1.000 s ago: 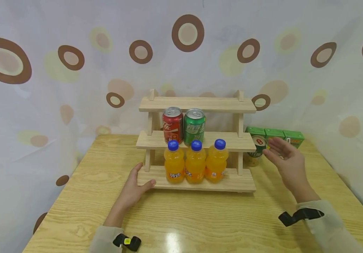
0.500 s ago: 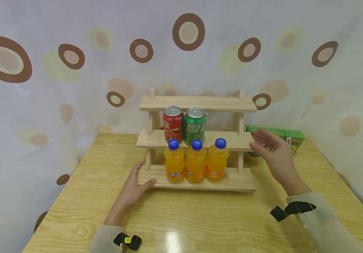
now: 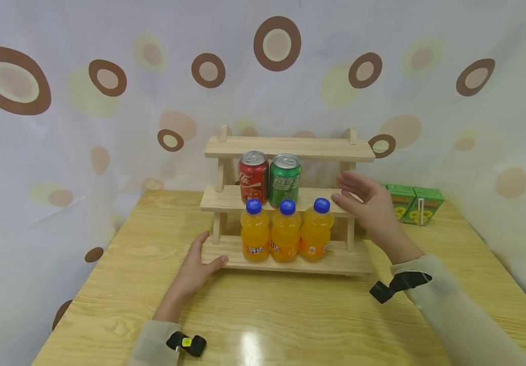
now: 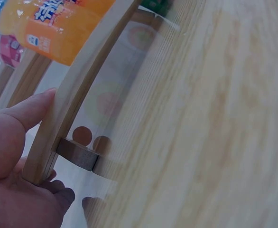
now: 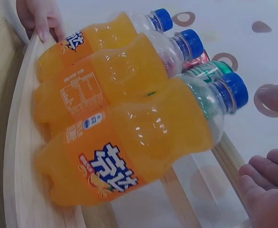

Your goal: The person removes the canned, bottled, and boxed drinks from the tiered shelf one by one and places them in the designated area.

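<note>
My left hand grips the left end of the lowest board on a three-tier wooden display shelf; in the left wrist view its thumb lies on top, fingers underneath. Beside the right end of the middle tier is my right hand, fingers loosely extended with nothing between them, as the right wrist view also shows. Three orange soda bottles with blue caps stand in a row on the bottom tier. On the middle tier, a red cola can stands beside a green soda can.
Green drink cartons stand on the wooden table right of the shelf. A patterned cloth hangs behind. The dark green can by the shelf's right end is hidden behind my right hand and forearm.
My right hand has moved left, from beside the dark green can to the right end of the middle tier. My left hand keeps its grip; bottles and cans on the shelf stand unchanged.
</note>
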`<state>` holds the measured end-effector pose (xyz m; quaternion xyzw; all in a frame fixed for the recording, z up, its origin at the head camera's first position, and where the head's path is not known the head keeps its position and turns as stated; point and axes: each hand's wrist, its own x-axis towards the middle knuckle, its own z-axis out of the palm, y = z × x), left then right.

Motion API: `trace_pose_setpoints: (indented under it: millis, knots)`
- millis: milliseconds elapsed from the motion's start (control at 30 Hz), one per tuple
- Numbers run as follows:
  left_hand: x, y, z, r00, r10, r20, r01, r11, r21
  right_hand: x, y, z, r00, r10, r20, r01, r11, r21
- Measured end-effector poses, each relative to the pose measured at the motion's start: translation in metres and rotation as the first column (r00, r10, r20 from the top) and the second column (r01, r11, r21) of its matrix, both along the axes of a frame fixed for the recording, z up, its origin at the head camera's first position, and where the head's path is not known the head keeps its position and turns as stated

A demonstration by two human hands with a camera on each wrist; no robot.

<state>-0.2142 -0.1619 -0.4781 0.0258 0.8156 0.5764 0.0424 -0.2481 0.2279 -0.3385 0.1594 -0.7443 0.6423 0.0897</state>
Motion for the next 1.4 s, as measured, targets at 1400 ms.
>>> trace_pose_setpoints:
  millis: [1400]
  knots:
    - [-0.003,-0.002,-0.001,1.0,-0.019,-0.008,0.019,1.0,0.018,-0.043,-0.062,0.043,0.993,0.089,0.074,-0.098,0.987,0.125]
